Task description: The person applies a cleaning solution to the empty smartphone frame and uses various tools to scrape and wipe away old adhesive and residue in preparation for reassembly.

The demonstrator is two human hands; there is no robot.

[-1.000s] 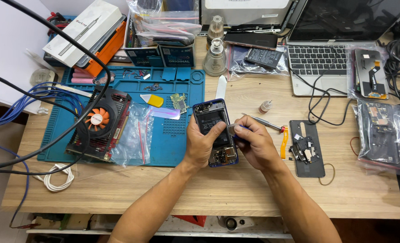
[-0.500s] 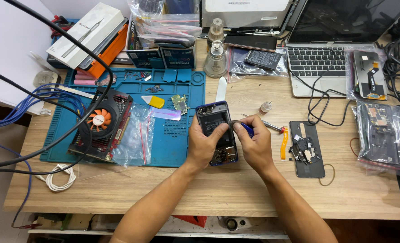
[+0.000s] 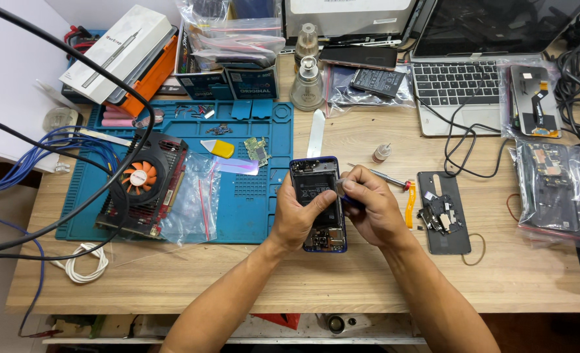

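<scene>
Over our cluttered wooden bench (image 3: 368, 274), our left hand (image 3: 298, 216) grips the opened phone (image 3: 317, 202); right hand (image 3: 375, 212) pinches perhaps a small tool; back already off, insides still exposed.

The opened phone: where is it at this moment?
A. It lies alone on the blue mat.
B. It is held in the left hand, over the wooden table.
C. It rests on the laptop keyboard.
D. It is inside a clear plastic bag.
B: the left hand grips the opened phone over the wooden table, right of the blue mat, while the right hand works at its edge.
</scene>
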